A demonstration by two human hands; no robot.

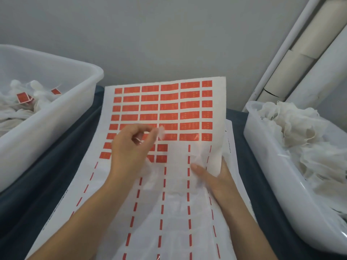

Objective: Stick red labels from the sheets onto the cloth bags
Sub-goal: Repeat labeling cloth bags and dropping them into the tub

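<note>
Over the white label sheet (165, 113) on the worktop, my left hand (129, 149) pinches a sheer cloth bag (159, 133); my right hand (212, 177) grips the sheet's edge. Best peel slowly, keeping the sheet flat.

Soft even light, blurred, wide-angle warp

White label sheet (217, 109) with rows of red rectangular labels (189, 115), lower rows peeled, lies centred. Sheer white cloth bag (176, 212) lies over its lower part.
</note>
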